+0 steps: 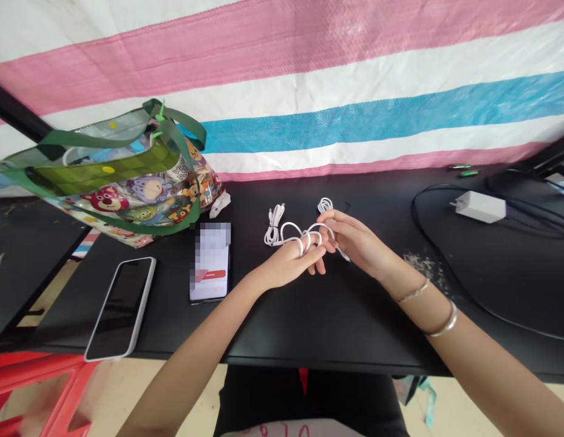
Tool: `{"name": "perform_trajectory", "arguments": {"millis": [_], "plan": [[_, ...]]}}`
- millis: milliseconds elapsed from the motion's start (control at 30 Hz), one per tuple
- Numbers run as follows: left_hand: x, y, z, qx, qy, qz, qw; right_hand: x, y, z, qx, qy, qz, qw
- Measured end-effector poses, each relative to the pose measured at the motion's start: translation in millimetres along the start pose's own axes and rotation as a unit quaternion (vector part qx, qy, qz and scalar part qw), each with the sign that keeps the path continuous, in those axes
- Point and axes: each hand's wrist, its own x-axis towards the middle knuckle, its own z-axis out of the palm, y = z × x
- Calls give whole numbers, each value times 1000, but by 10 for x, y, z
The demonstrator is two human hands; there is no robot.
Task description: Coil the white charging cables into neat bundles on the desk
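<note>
Left hand [294, 262]: loosely curled, holding white cable [308, 240] looped around it | right hand [354, 240]: pinching cable

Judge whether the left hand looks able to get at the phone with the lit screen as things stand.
Probably yes: the left hand is near the phone, and nothing seems to stand between them. The white cable looped around its fingers could hamper it, though.

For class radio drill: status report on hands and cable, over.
Left hand: fingers looped by white cable. Right hand: on same cable. Coiled bundle nearby.
</note>
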Motion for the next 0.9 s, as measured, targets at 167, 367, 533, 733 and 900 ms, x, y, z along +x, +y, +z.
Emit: {"name": "perform_trajectory", "arguments": {"millis": [167, 367, 533, 733, 900], "plan": [[-1, -8, -1, 24, -3, 1, 1000, 12, 22, -8, 24, -2, 12, 1000], [-6, 32, 7, 75, -16, -31, 997, 29, 37, -3, 42, 11, 24, 999], [-4, 21, 6, 77, -20, -27, 997, 31, 37, 6, 52, 17, 34, 998], [-1, 0, -5, 70, -21, -17, 997, 23, 35, 25, 55, 11, 33, 998], [4, 6, -2, 65, -4, -9, 998, 6, 34, 19, 41, 10, 18, 999]]}}
